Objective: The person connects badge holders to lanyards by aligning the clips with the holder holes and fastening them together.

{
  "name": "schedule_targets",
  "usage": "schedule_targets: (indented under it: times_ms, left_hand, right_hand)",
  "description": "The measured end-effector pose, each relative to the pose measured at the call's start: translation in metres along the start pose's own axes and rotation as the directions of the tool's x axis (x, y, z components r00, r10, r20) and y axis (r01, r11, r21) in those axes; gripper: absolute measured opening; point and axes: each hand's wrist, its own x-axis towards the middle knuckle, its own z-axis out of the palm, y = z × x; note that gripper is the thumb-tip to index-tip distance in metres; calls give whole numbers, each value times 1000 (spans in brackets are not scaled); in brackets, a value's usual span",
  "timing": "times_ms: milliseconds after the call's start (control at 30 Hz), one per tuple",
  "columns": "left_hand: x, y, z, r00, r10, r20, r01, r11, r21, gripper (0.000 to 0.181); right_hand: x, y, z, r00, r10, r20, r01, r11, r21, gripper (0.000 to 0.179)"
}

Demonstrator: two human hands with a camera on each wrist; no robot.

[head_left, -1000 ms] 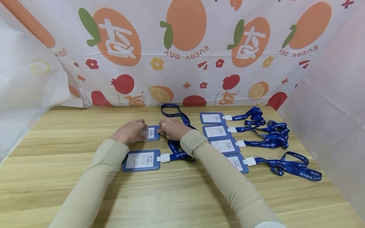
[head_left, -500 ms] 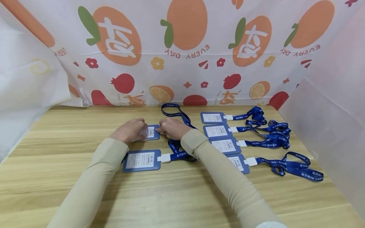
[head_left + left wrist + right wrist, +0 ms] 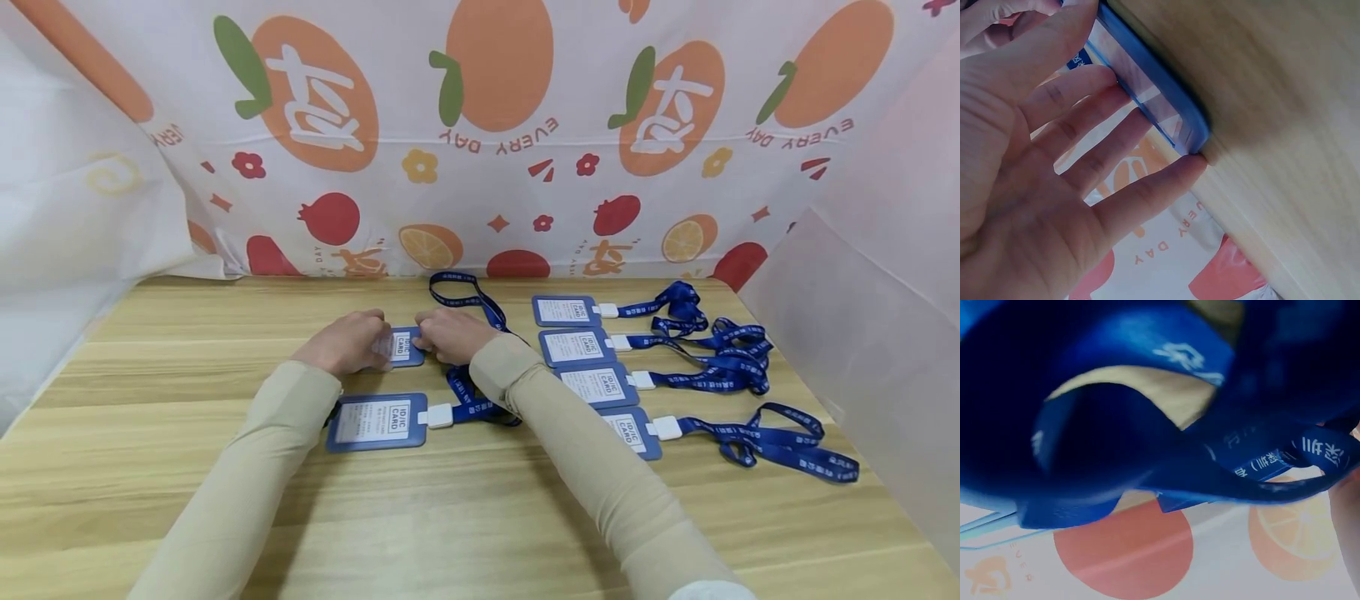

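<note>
A blue ID card holder [image 3: 406, 347] lies on the table between my two hands. My left hand [image 3: 347, 342] holds its left end, the thumb on the near side and the fingertips [image 3: 1192, 164] along the far edge. At the holder's right end my right hand [image 3: 456, 335] pinches with curled fingers where the lanyard joins; the clip is hidden beneath them. The blue lanyard [image 3: 491, 311] emerges behind that hand and loops close to the camera in the right wrist view. Nearer me lies a second card holder [image 3: 378, 422] with a white clip [image 3: 440, 416] and lanyard.
To the right, several card holders [image 3: 576, 347] lie in a column, their bunched blue lanyards [image 3: 716, 379] stretching toward the table's right edge. A fruit-print cloth [image 3: 465, 192] hangs behind the wooden table [image 3: 420, 517]. A pale sheet [image 3: 847, 333] stands along the right side.
The whole view has shifted slightly. Both hands stay at the same card holder, with only slight finger movement at its right end.
</note>
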Motion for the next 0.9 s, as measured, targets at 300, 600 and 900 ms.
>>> schedule_targets:
  times_ms: [300,600,900]
  left_hand:
    - [1,0,0,1000,2,4,-2,1000,3,41]
    - [1,1,-2,1000,2,11,-2,1000,8,41]
    - [4,0,0,1000,13,2,-14,1000,11,41]
  right_hand:
    - [1,-4,-5,999,25,30,-24,1000,-15,27]
    - [1,-4,-5,998,52,21,-52,998,17,27]
    - [-1,-2,-2,999,40,1,-40,999,-9,27]
